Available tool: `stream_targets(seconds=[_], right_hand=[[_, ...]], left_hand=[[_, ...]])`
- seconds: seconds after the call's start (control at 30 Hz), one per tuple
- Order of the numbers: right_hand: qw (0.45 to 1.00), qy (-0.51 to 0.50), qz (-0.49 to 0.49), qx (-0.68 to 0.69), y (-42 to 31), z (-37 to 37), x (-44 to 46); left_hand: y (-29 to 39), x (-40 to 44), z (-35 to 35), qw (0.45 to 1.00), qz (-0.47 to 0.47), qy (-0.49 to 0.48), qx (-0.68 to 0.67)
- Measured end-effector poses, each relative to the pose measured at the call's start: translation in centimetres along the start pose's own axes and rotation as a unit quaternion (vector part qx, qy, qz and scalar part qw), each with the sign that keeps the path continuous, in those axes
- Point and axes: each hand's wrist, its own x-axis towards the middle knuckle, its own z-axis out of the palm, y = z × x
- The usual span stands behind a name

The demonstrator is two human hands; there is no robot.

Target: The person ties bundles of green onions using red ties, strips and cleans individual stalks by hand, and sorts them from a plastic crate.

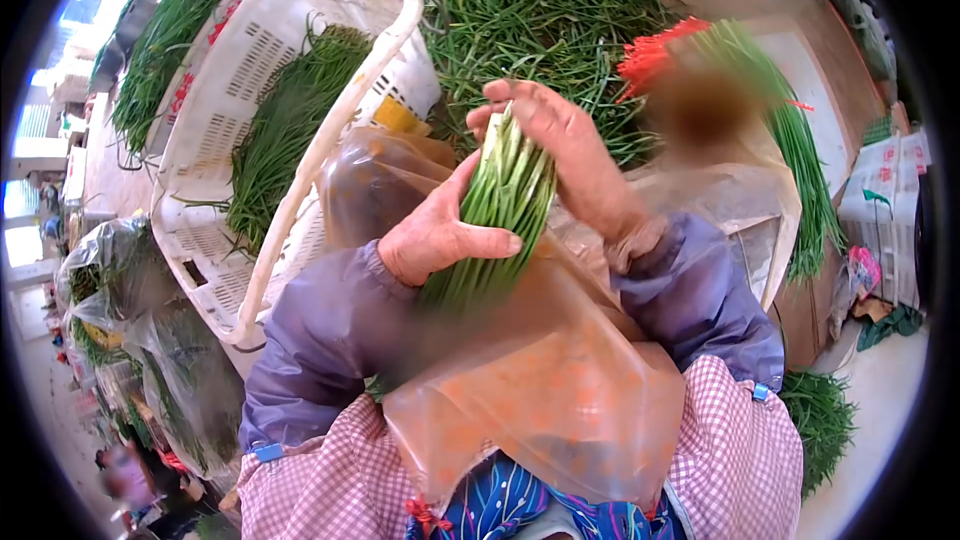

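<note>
My left hand (pixel 435 232) is wrapped round a bunch of chives (pixel 507 190), its thumb lying across the green stalks. The pale stem ends point up and away from me, and the leafy ends hang toward my lap, partly blurred. My right hand (pixel 578 155) is cupped against the pale ends on the right side, fingers stretched out and slightly bent over the top. Beyond both hands lies a large heap of loose chives (pixel 540 20).
On the left stands a white plastic basket (pixel 405 15) with chives inside. At the right, red ties (pixel 660 52) lie beside bundled chives (pixel 805 175). A plastic apron (pixel 540 380) covers my lap. Bagged greens (pixel 180 370) stand at far left. A dark smudge blurs the upper right.
</note>
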Motion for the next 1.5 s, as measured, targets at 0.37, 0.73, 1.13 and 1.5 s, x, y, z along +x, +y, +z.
stream_targets(seconds=[0.37,0.73,1.13,1.5], right_hand=[[0.967,-0.167,-0.011,-0.19,-0.6,-2.7,0.4],[0.953,-0.19,0.145,-0.186,0.4,-4.3,0.1],[0.865,-0.059,-0.113,-0.485,0.0,-9.0,2.5],[0.832,-0.106,-0.296,-0.458,-2.3,-0.2,-0.4]], left_hand=[[-0.1,-0.1,-0.4,0.988,-0.114,-0.04,-0.093],[-0.4,-0.9,-0.8,0.985,-0.096,-0.049,-0.132],[-1.1,-1.5,-1.3,0.983,-0.049,0.003,-0.177],[-2.2,-2.3,-0.8,0.959,0.065,0.087,-0.263]])
